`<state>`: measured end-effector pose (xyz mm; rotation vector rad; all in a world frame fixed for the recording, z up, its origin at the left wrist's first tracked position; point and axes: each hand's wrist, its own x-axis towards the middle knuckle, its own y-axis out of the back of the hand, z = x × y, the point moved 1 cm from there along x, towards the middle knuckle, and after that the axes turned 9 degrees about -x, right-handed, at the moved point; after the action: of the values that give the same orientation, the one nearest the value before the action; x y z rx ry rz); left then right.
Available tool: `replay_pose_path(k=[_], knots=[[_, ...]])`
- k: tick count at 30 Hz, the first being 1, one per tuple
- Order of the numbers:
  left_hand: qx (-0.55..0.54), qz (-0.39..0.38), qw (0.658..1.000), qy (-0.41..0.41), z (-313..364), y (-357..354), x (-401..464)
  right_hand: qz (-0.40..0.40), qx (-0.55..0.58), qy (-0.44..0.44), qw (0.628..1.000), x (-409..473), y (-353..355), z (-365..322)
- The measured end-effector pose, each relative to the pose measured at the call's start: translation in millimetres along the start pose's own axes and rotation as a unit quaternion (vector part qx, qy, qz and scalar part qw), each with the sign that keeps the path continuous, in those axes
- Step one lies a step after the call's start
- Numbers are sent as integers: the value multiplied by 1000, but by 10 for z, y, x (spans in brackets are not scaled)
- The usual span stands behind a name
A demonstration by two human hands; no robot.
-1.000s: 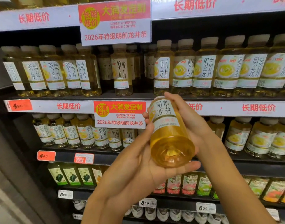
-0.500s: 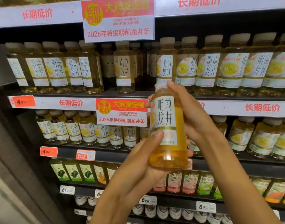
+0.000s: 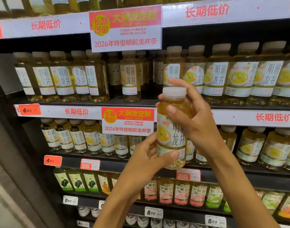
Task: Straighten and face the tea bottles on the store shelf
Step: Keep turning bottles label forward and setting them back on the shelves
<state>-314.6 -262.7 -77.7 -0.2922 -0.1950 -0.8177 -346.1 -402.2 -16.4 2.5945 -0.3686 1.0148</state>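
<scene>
I hold one yellow tea bottle [image 3: 171, 129] with a white cap upright in front of the shelves, label facing me. My left hand [image 3: 145, 160] grips its lower part, thumb across the front near the base. My right hand [image 3: 192, 119] wraps its upper body from the right, thumb on the shoulder. Behind it, rows of the same tea bottles [image 3: 239, 78] stand on the upper shelf. One bottle [image 3: 130, 76] stands alone in a gap left of the held bottle. More tea bottles [image 3: 78, 137] line the shelf below.
Red-and-white promo signs [image 3: 126, 28] [image 3: 127, 120] hang from the shelf edges, with orange price tags [image 3: 29, 109] at the left. Lower shelves carry other drinks [image 3: 173, 191]. A dark cabinet frame [image 3: 17, 153] runs down the left side.
The bottle went from tilted with its base toward me to upright and rose a little. My right hand shifted up to its shoulder; my left hand now grips the lower part.
</scene>
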Motion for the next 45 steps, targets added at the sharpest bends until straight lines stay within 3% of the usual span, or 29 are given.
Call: replay_pose_path(k=[4,7,13,29,36,41,45], knots=[[23,40,997,-56,57,97,124,8,-29,19,999,98,0,-32],[35,67,994,-84,141,172,261,5,-35,-12,999,196,-5,-17],[88,54,988,-112,338,248,534,31,-30,-74,996,385,46,76],[224,104,955,-163,495,505,1099,81,-196,4,977,1042,-60,237],[236,203,940,-136,419,547,1199,160,-295,42,941,1032,-163,390],[325,254,888,-202,334,476,1203,153,-448,99,876,999,-80,436],[377,304,849,-212,275,416,1232,163,-493,101,849,1048,-44,463]])
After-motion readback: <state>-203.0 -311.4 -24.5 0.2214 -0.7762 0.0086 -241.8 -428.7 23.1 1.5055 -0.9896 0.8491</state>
